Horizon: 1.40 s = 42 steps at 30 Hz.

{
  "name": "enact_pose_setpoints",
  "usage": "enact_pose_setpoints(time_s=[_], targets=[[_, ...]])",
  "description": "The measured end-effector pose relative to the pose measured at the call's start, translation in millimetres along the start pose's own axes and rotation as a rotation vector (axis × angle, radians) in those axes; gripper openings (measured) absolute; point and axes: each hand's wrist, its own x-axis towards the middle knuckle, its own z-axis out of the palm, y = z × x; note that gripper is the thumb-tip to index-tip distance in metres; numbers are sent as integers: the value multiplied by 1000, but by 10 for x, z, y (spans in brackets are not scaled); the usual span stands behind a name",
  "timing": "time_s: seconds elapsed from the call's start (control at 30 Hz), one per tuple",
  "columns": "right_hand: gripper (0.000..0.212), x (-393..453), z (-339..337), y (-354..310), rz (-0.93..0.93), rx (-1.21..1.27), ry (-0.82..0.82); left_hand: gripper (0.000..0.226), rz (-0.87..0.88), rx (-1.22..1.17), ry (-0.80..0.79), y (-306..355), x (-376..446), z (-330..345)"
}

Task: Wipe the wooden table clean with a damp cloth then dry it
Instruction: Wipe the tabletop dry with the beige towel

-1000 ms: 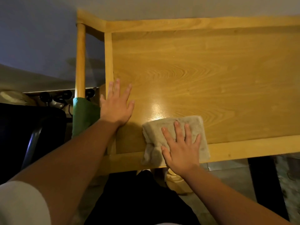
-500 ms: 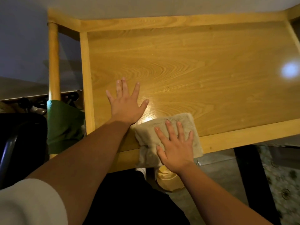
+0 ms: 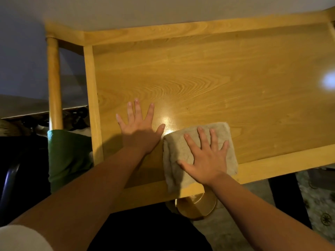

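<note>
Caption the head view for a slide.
Right hand presses a folded beige cloth flat on the wooden table; left hand rests open beside it.

Over the last second the left hand [image 3: 139, 131] has slid rightward across the worktop [image 3: 199, 78], off its left rail and onto the panel, until its thumb lies just beside the cloth [image 3: 175, 147] corner under the right hand [image 3: 205, 160].

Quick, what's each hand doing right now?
Left hand: open, flat on the table, holding nothing.
Right hand: open, fingers spread, pressing the cloth.
</note>
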Motion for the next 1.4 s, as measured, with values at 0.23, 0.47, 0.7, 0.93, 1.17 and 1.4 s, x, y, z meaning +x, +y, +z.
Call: enact_pose_setpoints(time_s=[0.23, 0.47, 0.7, 0.93, 1.17, 1.4], targets=[[88, 1176, -371, -106, 20, 47, 56, 79, 69, -64, -1, -35, 3, -28], [89, 2306, -714, -208, 0, 40, 106, 81, 72, -24, 71, -42, 21, 62], [87, 3041, -976, -288, -32, 46, 141, 86, 46, -26, 14, -4, 5, 10], [86, 3611, -1157, -370, -35, 26, 180, 85, 37, -24, -27, -2, -4, -76], [74, 3790, -1247, -391, -28, 3, 170, 85, 68, -9, 13, -23, -4, -48], [64, 3061, -950, -322, -52, 1, 138, 85, 38, -13, -22, -8, -3, -66]])
